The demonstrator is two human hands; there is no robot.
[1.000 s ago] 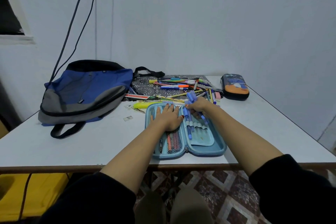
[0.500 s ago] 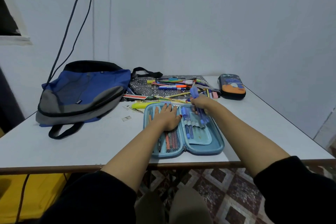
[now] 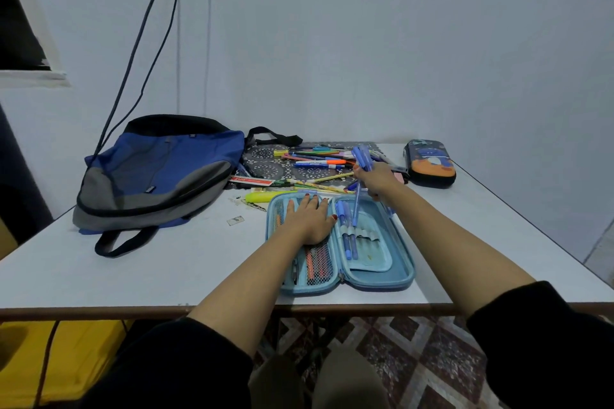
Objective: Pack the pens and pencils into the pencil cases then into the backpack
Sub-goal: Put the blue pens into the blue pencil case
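Note:
A light blue pencil case (image 3: pixel 392 279) lies open near the table's front edge. My left hand (image 3: pixel 309 217) presses flat on its left half, over a mesh pocket with pencils. Two blue pens (image 3: pixel 347 239) sit in the elastic loops of the right half. My right hand (image 3: pixel 377 181) holds a bunch of blue pens (image 3: pixel 360 159) above the case's far right corner, one pen pointing down toward the loops. A pile of loose pens and pencils (image 3: pixel 319 161) lies behind the case. The blue and grey backpack (image 3: pixel 159 173) lies at the left.
A second, dark pencil case (image 3: pixel 430 163) with an orange print lies shut at the far right. A patterned dark pouch (image 3: pixel 265 163) lies under the loose pens. A yellow highlighter (image 3: pixel 265 196) and paper scraps lie left of the open case. Cables hang down the wall behind the backpack.
My right hand has lifted the bunch of blue pens up and back from the loops, leaving two pens in them. My left hand has stayed flat on the case.

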